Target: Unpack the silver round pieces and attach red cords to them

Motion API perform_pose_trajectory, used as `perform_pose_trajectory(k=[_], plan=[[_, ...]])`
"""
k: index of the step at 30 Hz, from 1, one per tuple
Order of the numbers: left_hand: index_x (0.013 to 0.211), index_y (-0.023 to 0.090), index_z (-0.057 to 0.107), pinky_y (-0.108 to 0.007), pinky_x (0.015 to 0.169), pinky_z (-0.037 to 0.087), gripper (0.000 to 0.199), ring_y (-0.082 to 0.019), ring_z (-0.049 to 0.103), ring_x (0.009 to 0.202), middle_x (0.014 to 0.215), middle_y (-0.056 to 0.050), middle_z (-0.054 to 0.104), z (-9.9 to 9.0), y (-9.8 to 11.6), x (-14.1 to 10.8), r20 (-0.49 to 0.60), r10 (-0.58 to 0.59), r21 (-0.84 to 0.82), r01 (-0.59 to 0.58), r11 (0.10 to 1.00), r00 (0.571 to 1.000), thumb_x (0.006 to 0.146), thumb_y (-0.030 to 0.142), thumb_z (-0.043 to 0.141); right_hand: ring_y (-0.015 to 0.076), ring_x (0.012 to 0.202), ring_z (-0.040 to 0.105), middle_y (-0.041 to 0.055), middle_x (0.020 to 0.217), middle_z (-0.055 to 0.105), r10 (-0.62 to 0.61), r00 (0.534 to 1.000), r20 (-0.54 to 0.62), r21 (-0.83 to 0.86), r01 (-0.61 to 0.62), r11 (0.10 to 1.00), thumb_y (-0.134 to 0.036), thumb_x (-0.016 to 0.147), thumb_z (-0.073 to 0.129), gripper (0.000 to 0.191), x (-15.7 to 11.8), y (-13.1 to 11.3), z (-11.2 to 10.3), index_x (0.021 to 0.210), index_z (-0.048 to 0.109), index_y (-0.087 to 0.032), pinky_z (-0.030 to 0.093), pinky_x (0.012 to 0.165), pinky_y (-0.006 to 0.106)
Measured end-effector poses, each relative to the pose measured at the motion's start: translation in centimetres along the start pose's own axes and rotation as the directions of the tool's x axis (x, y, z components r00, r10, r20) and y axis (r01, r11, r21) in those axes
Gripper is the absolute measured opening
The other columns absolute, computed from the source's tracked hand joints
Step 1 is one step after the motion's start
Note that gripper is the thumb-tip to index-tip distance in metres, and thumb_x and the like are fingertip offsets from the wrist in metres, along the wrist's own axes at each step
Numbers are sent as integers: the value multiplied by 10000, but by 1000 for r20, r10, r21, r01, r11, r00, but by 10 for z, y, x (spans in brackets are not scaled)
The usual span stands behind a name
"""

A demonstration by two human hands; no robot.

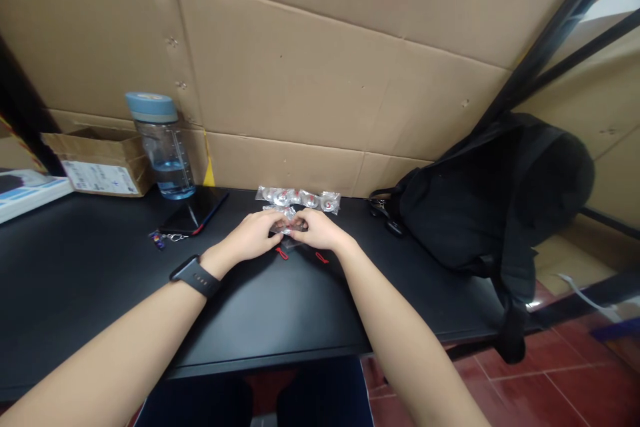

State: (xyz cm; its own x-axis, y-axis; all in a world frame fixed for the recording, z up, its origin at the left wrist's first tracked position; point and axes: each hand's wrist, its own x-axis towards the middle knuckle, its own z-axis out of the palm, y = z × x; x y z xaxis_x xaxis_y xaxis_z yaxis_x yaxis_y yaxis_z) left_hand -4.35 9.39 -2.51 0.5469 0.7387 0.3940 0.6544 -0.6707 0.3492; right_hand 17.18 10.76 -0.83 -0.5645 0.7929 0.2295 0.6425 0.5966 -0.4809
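Note:
My left hand (254, 235) and my right hand (321, 230) meet over the middle of the black table, fingers curled and pinching. Between their fingertips is a small clear plastic packet (287, 231) with something shiny and a bit of red showing; my fingers partly hide it. Just behind the hands lies a row of clear wrapped packets (310, 199), each holding a round silvery piece with red marks. Two short red cord loops rest on the table in front: one red loop (282, 253) below my left fingers, another red loop (321, 257) below my right.
At the left stand a water bottle (167, 147) with a blue lid and an open cardboard box (103, 163). A dark phone (193, 212) with a charm lies nearer. A black backpack (495, 193) covers the table's right side. Cardboard sheeting (300, 67) walls the back.

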Motion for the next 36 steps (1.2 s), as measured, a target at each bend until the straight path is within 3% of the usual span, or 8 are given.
perform_pose_trajectory(k=[3,11,18,22,25,29,36], plan=[[1084,215,694,-323,830,514,220,-221,680,915,1025,-61,745,1,-3,1,-14,10,-63,-11,998,1000,884,236,605,153,792,622,57,929,739,-3,1000,-4,-14,3,1000,-251,836,736,179,0,0,1,980,726,-145,440,731,252],[1026,253,745,-308,857,514,181,-210,714,924,1011,-30,776,-1,-5,3,-68,18,-62,-23,998,997,919,225,602,150,788,605,48,907,718,-6,1000,-15,-13,6,1000,-280,858,722,185,-1,0,1,996,727,-157,428,732,253],[1031,249,728,-302,862,511,203,-203,713,917,1000,-24,769,-4,-9,5,-119,-6,-60,-2,998,993,933,217,553,163,826,618,77,1035,706,45,998,-42,22,-44,999,-369,826,777,466,0,5,-1,1224,667,-153,450,758,271],[1165,243,696,-329,939,511,317,-233,688,1055,1168,-61,724,1,-13,1,-60,2,11,-2,1000,998,866,213,594,179,873,636,62,988,721,-19,1000,-25,-29,18,999,-297,799,796,263,0,6,2,1028,755,-175,454,808,279],[1261,255,655,-363,1036,481,448,-259,632,1213,1319,-64,669,6,-16,-1,3,12,63,-12,998,1000,816,206,631,188,900,644,70,995,723,-16,1000,-24,-50,15,999,-297,805,790,224,1,5,4,993,772,-177,458,845,289],[1245,271,660,-348,1018,489,399,-237,657,1191,1299,-45,704,8,-20,0,7,5,91,-5,996,1000,865,178,577,200,934,643,78,1001,722,-30,1000,-9,-70,30,997,-295,804,792,226,1,6,3,992,775,-170,456,871,298],[1241,228,668,-345,963,522,338,-245,713,1110,1249,-88,741,5,-16,8,-109,26,44,-22,999,994,1036,295,408,237,948,628,132,1058,702,7,1000,23,-148,-3,989,-339,798,796,353,-1,8,-3,1067,728,-119,469,853,337]])
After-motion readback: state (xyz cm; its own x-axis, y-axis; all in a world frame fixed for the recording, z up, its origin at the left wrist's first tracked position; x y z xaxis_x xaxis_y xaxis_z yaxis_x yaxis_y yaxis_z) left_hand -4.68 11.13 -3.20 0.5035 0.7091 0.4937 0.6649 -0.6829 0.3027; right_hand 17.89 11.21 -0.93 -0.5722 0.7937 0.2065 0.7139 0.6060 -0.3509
